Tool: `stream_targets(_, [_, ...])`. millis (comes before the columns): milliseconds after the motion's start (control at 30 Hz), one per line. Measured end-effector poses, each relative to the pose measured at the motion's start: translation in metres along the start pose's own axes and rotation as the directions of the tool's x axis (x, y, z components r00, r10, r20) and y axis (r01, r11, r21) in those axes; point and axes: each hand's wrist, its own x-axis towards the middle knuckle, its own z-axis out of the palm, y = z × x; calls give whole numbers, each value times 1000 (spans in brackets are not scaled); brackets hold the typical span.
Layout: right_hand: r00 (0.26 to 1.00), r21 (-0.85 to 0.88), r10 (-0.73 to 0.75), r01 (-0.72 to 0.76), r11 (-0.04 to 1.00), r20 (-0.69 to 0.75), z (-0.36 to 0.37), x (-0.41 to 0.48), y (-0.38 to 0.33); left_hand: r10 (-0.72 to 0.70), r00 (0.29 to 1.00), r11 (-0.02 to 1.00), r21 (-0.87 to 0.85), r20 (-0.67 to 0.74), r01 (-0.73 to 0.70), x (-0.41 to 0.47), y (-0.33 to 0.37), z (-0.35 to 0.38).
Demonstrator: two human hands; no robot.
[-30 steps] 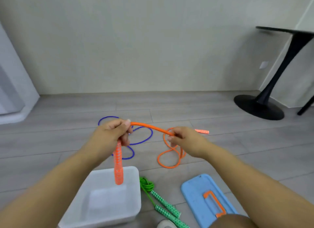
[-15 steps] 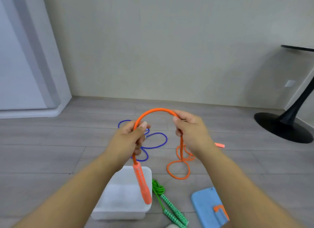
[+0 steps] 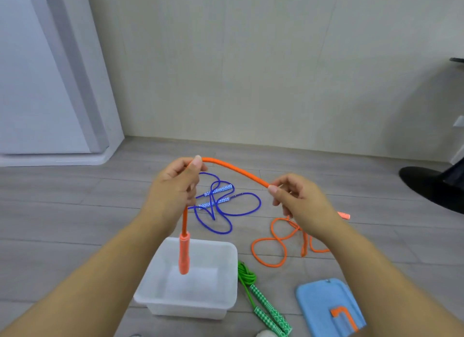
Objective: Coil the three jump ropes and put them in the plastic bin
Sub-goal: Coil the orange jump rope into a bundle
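Observation:
My left hand (image 3: 173, 193) grips the orange jump rope (image 3: 236, 171) near one end, and that end's handle (image 3: 183, 252) hangs down over the white plastic bin (image 3: 226, 281). My right hand (image 3: 298, 201) pinches the same rope further along. The rest of the orange rope lies in loose loops on the floor, its other handle (image 3: 343, 215) past my right wrist. The blue jump rope (image 3: 226, 206) lies uncoiled on the floor beyond my hands. The green jump rope (image 3: 261, 299) lies bundled to the right of the bin.
A blue lid with an orange handle (image 3: 326, 306) lies on the floor at the lower right. A black round table base (image 3: 431, 188) stands at the far right. A white door and its frame (image 3: 50, 85) fill the left. The wall is close ahead.
My hands have spread apart, and the arch of orange rope between them has flattened into a longer span. The view has tilted, showing more of the door at the left.

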Motion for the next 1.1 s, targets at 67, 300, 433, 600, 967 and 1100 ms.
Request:
stream_targets(67, [991,49,-36,42,998,-130,0,1,-2,-25,1000,1000,-1,16,25,0,-2,-1])
stream_targets(300, [991,51,-133,135,990,-33,47,-5,-23,-120,993,985,-123,-16,117,-3,-5,23])
stream_targets(433, [965,-123,-247,256,959,83,64,-7,-31,-109,994,991,-79,-24,106,-4,-5,28])
stream_targets(600, [968,-181,-202,227,957,149,71,-7,-32,-48,995,997,57,-84,53,0,-7,23])
stream_targets(967, [938,25,-97,94,995,332,81,-7,-19,-140,985,885,-435,98,169,0,9,18])
stream_targets(1100, [921,-81,-20,56,995,389,80,-8,-19,-165,979,861,-467,118,202,3,11,13])
